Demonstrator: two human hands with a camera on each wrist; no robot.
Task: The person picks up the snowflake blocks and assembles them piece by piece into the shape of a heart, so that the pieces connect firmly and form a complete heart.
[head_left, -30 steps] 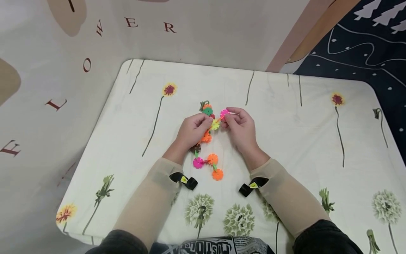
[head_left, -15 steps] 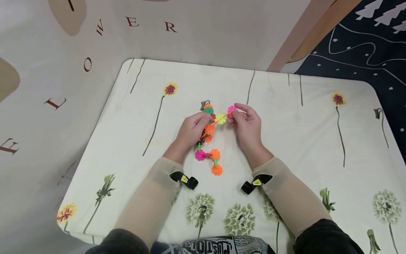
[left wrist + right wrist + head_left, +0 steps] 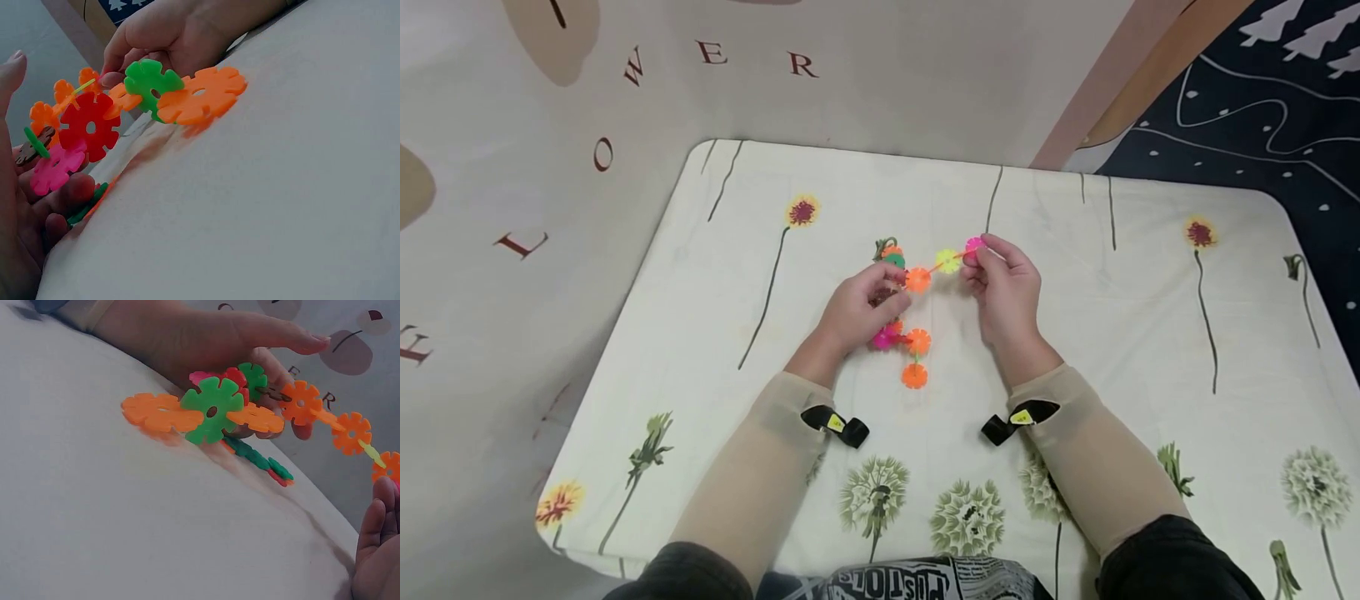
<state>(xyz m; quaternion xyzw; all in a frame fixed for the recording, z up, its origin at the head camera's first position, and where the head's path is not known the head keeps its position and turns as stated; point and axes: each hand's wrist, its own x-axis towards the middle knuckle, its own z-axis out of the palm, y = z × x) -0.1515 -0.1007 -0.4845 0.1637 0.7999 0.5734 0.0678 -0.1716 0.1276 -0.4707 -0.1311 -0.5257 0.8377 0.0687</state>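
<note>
A chain of notched plastic snowflake discs spans both hands. My right hand [image 3: 1009, 296] pinches the pink disc [image 3: 974, 247] at its far end. Beside that come a yellow disc [image 3: 947, 261], seen flat, and an orange disc [image 3: 918, 279]. My left hand [image 3: 853, 312] has its thumb spread from its fingers; in the left wrist view another pink disc [image 3: 59, 169] and a brown disc [image 3: 37, 147] lie against those fingers. A red disc [image 3: 75, 119], a green disc [image 3: 140, 78] and a large orange disc [image 3: 203, 103] follow toward the chain's near end, low over the cloth.
Several dark green and red discs [image 3: 250, 453] lie on the cloth behind the left hand. The table [image 3: 1112, 333] has a white cloth printed with flowers. A pale lettered backdrop [image 3: 887, 100] stands behind it, with a dark printed one [image 3: 1262, 125] at right.
My right hand has moved right and away from me with the pink disc, drawing the chain out. The left thumb has come away from the fingers, and the chain's near end has slid farther away.
</note>
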